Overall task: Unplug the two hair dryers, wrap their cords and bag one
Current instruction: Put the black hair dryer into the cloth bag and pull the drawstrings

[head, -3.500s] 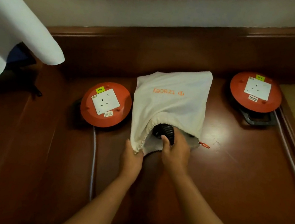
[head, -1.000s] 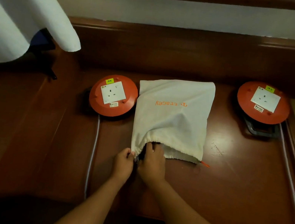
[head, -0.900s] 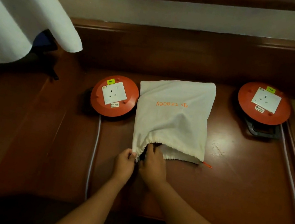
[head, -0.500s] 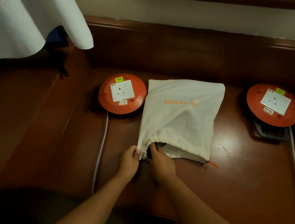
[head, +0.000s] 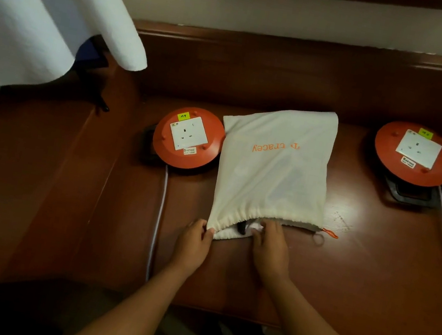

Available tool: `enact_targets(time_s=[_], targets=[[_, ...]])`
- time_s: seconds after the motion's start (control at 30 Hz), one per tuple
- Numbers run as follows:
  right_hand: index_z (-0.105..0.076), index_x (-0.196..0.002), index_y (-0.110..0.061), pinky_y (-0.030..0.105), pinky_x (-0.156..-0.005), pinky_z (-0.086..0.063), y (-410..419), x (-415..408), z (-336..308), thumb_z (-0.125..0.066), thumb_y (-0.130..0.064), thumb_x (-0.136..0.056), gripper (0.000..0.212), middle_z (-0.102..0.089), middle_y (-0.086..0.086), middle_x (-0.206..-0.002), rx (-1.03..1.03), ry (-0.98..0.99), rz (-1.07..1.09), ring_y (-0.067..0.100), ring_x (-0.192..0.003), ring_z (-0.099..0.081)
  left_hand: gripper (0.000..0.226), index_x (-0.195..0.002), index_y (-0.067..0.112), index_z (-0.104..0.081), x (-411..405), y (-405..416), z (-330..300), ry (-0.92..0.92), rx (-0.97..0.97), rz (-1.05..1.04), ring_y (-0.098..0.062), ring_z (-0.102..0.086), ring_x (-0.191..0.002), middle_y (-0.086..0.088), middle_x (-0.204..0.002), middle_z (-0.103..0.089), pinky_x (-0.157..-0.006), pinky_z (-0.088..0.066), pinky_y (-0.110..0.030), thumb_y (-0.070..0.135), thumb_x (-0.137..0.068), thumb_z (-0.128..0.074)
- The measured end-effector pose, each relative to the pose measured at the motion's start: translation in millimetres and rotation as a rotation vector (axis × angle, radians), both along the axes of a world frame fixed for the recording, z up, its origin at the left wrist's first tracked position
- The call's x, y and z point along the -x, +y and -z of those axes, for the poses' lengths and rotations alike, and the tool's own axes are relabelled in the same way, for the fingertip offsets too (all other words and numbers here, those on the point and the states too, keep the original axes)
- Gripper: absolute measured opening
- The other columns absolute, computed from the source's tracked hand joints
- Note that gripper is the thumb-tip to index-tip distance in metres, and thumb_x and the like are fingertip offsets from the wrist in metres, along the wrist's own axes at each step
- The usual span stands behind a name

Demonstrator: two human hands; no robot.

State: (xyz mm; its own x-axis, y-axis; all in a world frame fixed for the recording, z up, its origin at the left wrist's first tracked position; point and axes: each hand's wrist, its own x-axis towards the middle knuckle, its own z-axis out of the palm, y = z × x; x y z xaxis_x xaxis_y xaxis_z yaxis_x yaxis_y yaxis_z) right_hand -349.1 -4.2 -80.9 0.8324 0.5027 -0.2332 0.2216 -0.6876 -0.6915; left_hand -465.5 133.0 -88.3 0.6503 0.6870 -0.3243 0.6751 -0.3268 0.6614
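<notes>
A white drawstring bag (head: 273, 173) with orange lettering lies flat on the dark wooden table (head: 372, 268), its gathered mouth toward me. Only a small black part of the hair dryer (head: 242, 227) shows in the opening; the rest is hidden inside. My left hand (head: 193, 240) pinches the bag's near left rim. My right hand (head: 269, 244) rests at the mouth with its fingertips on the lower edge of the opening. An orange pull tab (head: 330, 233) and a loop of drawstring (head: 318, 238) lie at the bag's right corner. No second hair dryer is in view.
Two orange round socket reels stand on the table, one (head: 187, 141) touching the bag's left side, the other (head: 415, 154) at the far right. White cables (head: 158, 215) run from them toward me. A white cloth (head: 45, 6) hangs at the upper left.
The dryer's black end, gripped by my right hand at the mouth 3.5 s ago, now sits almost wholly inside. My right hand has drawn back to the opening's edge. My left hand keeps its pinch.
</notes>
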Motion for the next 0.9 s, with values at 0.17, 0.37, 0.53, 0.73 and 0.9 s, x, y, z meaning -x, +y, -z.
enact_targets(time_s=[0.17, 0.37, 0.53, 0.73, 0.9], targets=[[-0.057, -0.113, -0.004, 0.043, -0.087, -0.044, -52, -44, -17, -0.057, 0.000, -0.082, 0.032, -0.052, 0.016, -0.115, 0.079, -0.267, 0.064, 0.035, -0.106, -0.049, 0.023, -0.097, 0.008, -0.062, 1, -6, -2, 0.082, -0.117, 0.080, -0.020, -0.051, -0.084, -0.002, -0.092, -0.049, -0.068, -0.031, -0.027, 0.030, -0.091, -0.060], [-0.040, -0.135, -0.013, 0.050, -0.100, -0.038, -71, -84, -17, -0.055, -0.009, -0.085, 0.052, -0.050, 0.018, -0.126, 0.424, -0.139, 0.092, 0.036, -0.117, -0.044, 0.023, -0.104, 0.001, -0.062, -12, -7, -6, 0.247, -0.187, 0.119, -0.032, -0.054, -0.102, -0.015, -0.110, -0.052, -0.086, -0.043, -0.038, 0.020, -0.092, -0.059], [-0.061, -0.098, -0.003, 0.030, -0.063, -0.038, -85, -95, -32, -0.049, -0.007, -0.091, 0.014, -0.065, 0.016, -0.093, 0.290, -0.009, 0.173, 0.025, -0.073, -0.051, 0.016, -0.100, -0.002, -0.062, -18, -3, -14, 0.265, -0.214, 0.105, -0.032, -0.054, -0.101, -0.016, -0.111, -0.051, -0.084, -0.043, -0.036, 0.011, -0.093, -0.056], [-0.062, -0.098, -0.006, 0.026, -0.052, -0.042, -124, -90, -45, -0.040, 0.002, -0.093, 0.024, -0.059, 0.008, -0.086, 0.151, -0.008, 0.246, 0.018, -0.067, -0.055, 0.015, -0.097, -0.004, -0.061, -28, -8, -26, 0.236, -0.259, 0.066, -0.031, -0.053, -0.098, -0.017, -0.109, -0.051, -0.077, -0.037, -0.031, 0.009, -0.095, -0.053], [-0.061, -0.095, -0.008, 0.024, -0.047, -0.036, -142, -82, -46, -0.041, 0.004, -0.092, 0.023, -0.062, 0.008, -0.081, 0.188, 0.003, 0.204, 0.017, -0.062, -0.054, 0.016, -0.093, -0.007, -0.063, -16, -15, -28, 0.185, -0.228, 0.063, -0.029, -0.054, -0.085, -0.017, -0.102, -0.052, -0.070, -0.036, -0.028, 0.007, -0.095, -0.054]])
